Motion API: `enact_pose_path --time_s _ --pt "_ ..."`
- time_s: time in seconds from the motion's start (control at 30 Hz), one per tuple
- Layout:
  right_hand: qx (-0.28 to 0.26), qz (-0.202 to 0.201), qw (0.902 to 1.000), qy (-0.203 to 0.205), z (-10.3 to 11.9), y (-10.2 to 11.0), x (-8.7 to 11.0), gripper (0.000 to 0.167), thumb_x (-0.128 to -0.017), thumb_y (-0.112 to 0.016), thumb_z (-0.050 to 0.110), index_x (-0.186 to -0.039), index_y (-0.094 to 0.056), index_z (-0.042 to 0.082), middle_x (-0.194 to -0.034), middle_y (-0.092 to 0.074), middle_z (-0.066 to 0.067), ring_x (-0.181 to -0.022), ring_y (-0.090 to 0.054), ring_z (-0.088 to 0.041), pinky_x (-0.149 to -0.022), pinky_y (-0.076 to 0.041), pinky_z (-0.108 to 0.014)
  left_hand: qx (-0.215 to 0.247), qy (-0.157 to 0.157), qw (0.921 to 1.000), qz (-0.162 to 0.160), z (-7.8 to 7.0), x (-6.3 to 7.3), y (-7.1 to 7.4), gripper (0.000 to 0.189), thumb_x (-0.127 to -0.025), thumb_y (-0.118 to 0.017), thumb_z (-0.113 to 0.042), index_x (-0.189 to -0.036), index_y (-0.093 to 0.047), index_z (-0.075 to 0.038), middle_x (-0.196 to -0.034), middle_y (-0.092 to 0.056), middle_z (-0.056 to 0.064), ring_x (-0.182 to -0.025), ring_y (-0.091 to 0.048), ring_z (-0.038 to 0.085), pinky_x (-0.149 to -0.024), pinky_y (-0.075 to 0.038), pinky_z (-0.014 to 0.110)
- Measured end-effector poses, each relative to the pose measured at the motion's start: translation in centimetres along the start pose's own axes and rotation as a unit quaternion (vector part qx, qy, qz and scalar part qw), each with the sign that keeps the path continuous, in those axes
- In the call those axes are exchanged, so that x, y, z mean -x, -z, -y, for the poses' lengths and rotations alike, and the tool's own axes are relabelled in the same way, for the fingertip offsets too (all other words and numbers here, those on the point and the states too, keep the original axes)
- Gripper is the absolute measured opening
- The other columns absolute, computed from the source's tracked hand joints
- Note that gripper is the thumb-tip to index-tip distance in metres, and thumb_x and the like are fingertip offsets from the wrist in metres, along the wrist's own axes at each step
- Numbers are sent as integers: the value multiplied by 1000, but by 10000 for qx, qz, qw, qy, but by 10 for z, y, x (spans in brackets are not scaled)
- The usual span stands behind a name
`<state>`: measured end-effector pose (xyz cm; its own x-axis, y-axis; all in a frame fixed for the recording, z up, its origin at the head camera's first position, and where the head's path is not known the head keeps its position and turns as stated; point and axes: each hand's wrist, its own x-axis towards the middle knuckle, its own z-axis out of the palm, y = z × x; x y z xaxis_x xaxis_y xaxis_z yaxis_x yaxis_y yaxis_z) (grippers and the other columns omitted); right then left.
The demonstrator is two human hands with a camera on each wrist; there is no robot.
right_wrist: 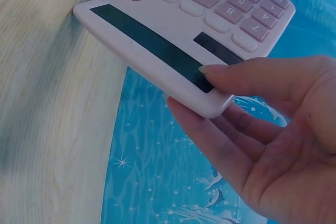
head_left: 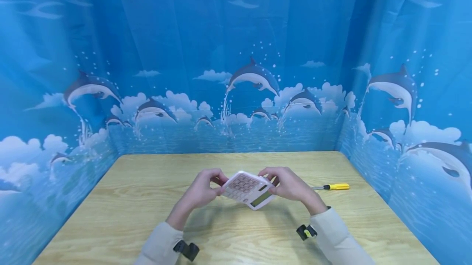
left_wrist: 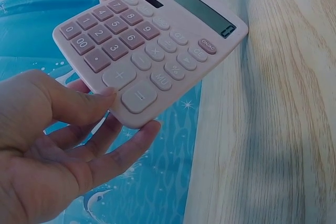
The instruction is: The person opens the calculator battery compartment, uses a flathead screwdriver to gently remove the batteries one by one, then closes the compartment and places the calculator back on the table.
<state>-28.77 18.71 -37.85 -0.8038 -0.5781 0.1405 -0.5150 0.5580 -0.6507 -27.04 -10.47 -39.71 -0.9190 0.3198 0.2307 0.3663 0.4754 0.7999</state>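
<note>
A pink calculator (head_left: 244, 189) is held tilted above the table between both hands. My left hand (head_left: 205, 187) pinches its corner by the plus and equals keys, thumb on top and fingers beneath, as the left wrist view shows. At the display end, my right hand (head_left: 291, 183) grips the opposite corner. In the right wrist view the right thumb (right_wrist: 252, 80) lies over the end of the dark display (right_wrist: 152, 45). A zero shows on the display (left_wrist: 197, 9) in the left wrist view.
A screwdriver with a yellow handle (head_left: 338, 186) lies on the wooden table (head_left: 147, 199), to the right of the right hand. Blue curtains (head_left: 199, 52) printed with dolphins stand around the table's back and sides.
</note>
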Motion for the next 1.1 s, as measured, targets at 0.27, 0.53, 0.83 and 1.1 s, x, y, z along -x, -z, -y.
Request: enact_pose_path --time_s 0.27,0.53,0.83,1.1 --pt "111 1 9999 74 1 0 1 40 -86 -69 -12 -121 -70 7 -101 -75 -14 -79 -74 -16 -68 -64 -27 -57 -41 10000 54 1 1 0 25 -83 -71 13 -92 -70 -10 -101 -74 7 -93 -70 19 -81 -65 34" --pt "213 -154 9996 57 1 0 1 38 -84 -71 -11 -117 -73 8 -100 -77 -13 -76 -72 -11 -66 -63 -24 -175 -193 9995 184 3 2 0 22 -85 -75 9 -94 -72 -11 -99 -74 4 -91 -70 16 -87 -63 40" --pt "257 -264 9992 -129 2 1 0 37 -82 -74 -9 -114 -77 10 -101 -77 -12 -76 -71 -11 -66 -63 -24 -113 -214 9990 371 6 0 1 24 -84 -77 7 -100 -73 -10 -101 -74 6 -94 -70 18 -92 -61 53" --pt "287 -379 9989 7 3 2 -1 35 -83 -73 -10 -113 -78 9 -109 -78 -15 -75 -72 -11 -65 -62 -20 -120 -269 9977 612 7 -2 4 26 -81 -78 6 -101 -73 -9 -102 -74 6 -96 -71 18 -88 -63 37"
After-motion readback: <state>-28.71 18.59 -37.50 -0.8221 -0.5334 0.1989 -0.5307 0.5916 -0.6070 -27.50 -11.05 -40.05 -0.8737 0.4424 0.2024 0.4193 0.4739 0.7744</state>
